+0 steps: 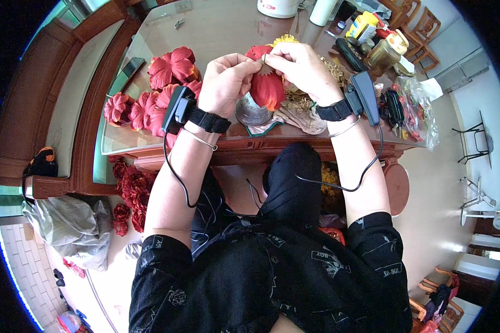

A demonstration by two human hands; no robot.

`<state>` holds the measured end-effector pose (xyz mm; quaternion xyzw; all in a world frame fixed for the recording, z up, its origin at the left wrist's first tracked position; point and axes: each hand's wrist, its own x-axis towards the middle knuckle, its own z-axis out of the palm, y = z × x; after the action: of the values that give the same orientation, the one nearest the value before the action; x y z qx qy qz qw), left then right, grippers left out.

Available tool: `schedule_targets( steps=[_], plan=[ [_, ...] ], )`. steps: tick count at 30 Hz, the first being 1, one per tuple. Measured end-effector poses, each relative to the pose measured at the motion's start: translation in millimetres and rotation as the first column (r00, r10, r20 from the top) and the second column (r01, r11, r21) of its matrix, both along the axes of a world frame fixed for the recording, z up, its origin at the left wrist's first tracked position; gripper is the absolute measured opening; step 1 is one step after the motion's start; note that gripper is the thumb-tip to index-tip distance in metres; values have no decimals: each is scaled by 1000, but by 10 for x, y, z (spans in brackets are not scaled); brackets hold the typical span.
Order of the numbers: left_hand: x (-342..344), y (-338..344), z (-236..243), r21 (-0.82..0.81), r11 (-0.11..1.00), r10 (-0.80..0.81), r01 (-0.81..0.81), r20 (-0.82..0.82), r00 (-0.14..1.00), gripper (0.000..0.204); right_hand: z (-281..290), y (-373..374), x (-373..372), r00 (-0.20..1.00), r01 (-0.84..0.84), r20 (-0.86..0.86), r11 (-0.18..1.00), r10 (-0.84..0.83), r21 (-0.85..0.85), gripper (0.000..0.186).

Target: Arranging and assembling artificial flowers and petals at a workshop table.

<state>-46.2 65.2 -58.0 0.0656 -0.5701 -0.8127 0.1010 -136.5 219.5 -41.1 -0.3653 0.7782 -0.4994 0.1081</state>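
A red artificial flower [268, 91] with orange petal tips hangs between my hands above the table, its underside facing me. My left hand [228, 77] is closed, with finger and thumb pinching the flower at its pale green base [266, 68]. From the other side my right hand [306, 69] pinches the same base with thumb and forefinger. Below the flower stands a clear bowl [252, 113], partly hidden by the petals. Beside it lies a crumpled pinkish cloth [301, 119]. Several finished-looking red flowers [172, 67] are heaped left of my left hand.
Gold stamen-like strands [333, 72] lie right of the cloth. A brown-filled jar [384, 57], a yellow bottle [363, 26] and clear plastic bags [419, 111] crowd the right side. A phone [132, 66] rests at the left. Dark red flowers [133, 188] sit below the table edge.
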Motion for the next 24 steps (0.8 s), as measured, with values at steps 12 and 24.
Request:
schedule_targets(
  steps=[12, 24],
  plan=[
    [-18, 10, -70, 84, 996, 10, -12, 21, 1000, 11, -112, -19, 22, 999, 19, 44, 998, -16, -56, 23],
    [82, -13, -118, -88, 996, 2, -4, -21, 1000, 12, -263, 7, 99, 979, 127, -129, 967, -158, -221, 17]
  ],
)
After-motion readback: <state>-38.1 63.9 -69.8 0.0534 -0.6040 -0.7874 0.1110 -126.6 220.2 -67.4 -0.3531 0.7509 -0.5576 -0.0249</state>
